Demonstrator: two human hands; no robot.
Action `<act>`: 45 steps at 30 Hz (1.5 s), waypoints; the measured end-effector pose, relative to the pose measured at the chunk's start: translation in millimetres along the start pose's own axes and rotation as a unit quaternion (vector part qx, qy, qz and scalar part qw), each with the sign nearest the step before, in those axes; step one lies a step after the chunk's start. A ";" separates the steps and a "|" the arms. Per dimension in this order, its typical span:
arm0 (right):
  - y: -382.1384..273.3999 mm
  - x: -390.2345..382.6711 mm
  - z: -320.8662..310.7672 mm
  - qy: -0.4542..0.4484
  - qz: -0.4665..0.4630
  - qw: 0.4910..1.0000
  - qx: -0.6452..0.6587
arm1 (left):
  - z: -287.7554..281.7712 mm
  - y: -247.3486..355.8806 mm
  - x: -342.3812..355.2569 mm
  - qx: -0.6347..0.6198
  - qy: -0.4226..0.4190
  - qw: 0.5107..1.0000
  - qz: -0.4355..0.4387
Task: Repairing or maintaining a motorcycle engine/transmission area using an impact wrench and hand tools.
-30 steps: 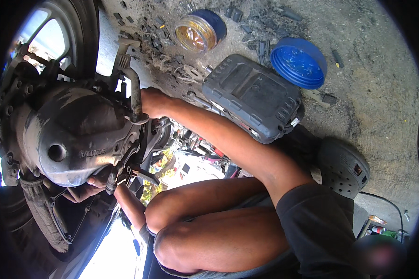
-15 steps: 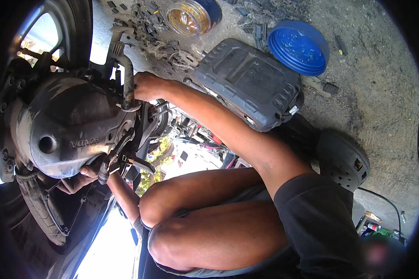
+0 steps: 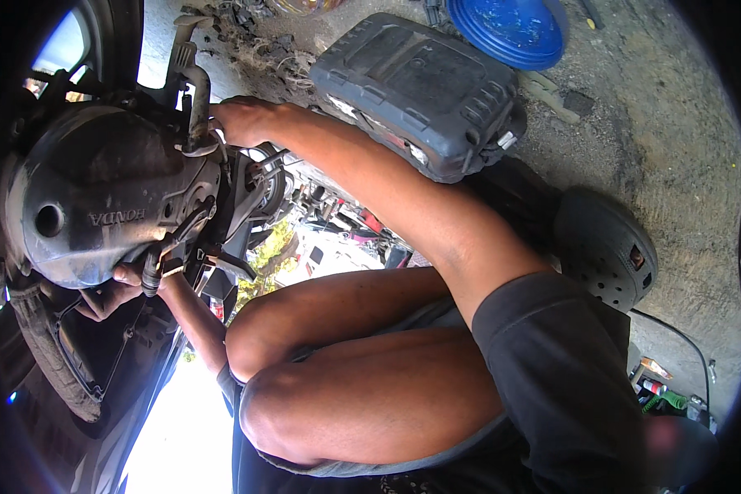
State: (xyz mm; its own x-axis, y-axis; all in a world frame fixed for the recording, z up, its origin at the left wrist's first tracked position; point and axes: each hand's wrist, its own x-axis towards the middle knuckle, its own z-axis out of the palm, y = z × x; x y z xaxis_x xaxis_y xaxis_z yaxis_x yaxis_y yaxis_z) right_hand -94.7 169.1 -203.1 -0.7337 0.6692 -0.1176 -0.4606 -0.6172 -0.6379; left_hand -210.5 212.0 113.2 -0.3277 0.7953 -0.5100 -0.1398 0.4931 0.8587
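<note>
A dark, worn motorcycle engine cover (image 3: pixel 99 198) with a round hole fills the left side. My left hand (image 3: pixel 119 288) grips its lower edge, the thumb against the metal and the fingers bent below. Beside that hand hang a ribbed rubber footpeg (image 3: pixel 151 272) and a thin gasket-like frame (image 3: pixel 78 350). My right hand (image 3: pixel 247 122) reaches in behind a bent metal lever (image 3: pixel 198 103) at the cover's upper right. Its fingers are hidden there, so what they touch does not show.
A black hard tool case (image 3: pixel 416 78) lies beyond my right forearm, with a large blue lid (image 3: pixel 510 29) behind it. A jar (image 3: pixel 305 6) is cut off at the top edge. Dirt and debris (image 3: pixel 255 45) cover the ground nearby. A black cable (image 3: pixel 687 350) runs at the right.
The whole view has shifted, so the engine, case and lid appear farther left and higher. Both hands keep about the same places on the motorcycle.
</note>
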 end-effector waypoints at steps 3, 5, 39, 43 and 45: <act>-2.9 -3.2 -9.3 0.009 0.056 0.998 0.034 | 21.6 -14.7 2.7 -0.033 -0.003 0.999 -0.021; -2.4 -1.6 -9.7 -0.005 0.071 0.997 0.022 | 47.9 -27.4 5.5 -0.306 -0.050 0.928 -0.207; -20.1 -5.5 -21.2 0.077 -0.049 0.985 -0.145 | -28.9 -8.2 -9.2 -0.077 -0.111 0.989 -0.053; -25.2 -9.1 -19.4 0.098 -0.067 0.985 -0.124 | -32.8 -10.4 -8.5 -0.101 -0.131 0.982 -0.087; -27.2 -14.6 -20.7 0.091 -0.061 0.988 -0.107 | -32.5 -17.3 -3.2 -0.118 -0.146 0.977 -0.103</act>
State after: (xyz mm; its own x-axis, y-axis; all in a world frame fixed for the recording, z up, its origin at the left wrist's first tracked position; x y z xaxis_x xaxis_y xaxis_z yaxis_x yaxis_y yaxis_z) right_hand -61.2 184.7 -199.9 -0.5685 0.8085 -0.1523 -0.4101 -0.4390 -0.7994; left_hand -237.4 189.4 101.6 0.0070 0.7712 -0.6366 -0.3977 0.5862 0.7058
